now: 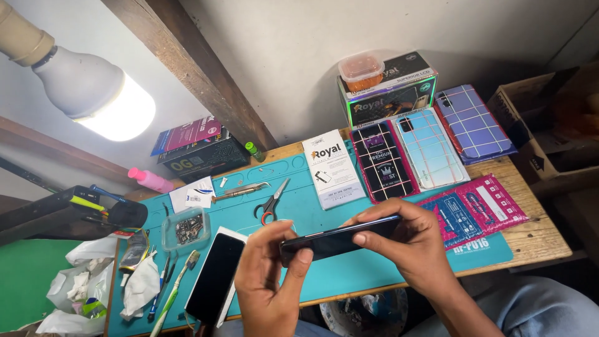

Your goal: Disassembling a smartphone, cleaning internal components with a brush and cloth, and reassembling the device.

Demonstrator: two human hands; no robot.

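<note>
— While both my hands are up over the desk [536,240], what's in them?
— Dark phone [340,237], edge-on, above the teal mat [299,187]. Left hand [268,281] pinches its left end, right hand [415,240] clamps the right end. Both grips closed on it.
— Nearby?
— Second phone [215,278] flat on the mat by my left hand, scissors [271,203] behind, toothbrush [175,293] at left, phone cases [405,156] at the back.

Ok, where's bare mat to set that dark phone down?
Bare teal mat lies under the hands, between the white-edged phone and pink packet; a smaller patch sits below the scissors. The left edge is crowded with tissue, brushes and parts box.
</note>
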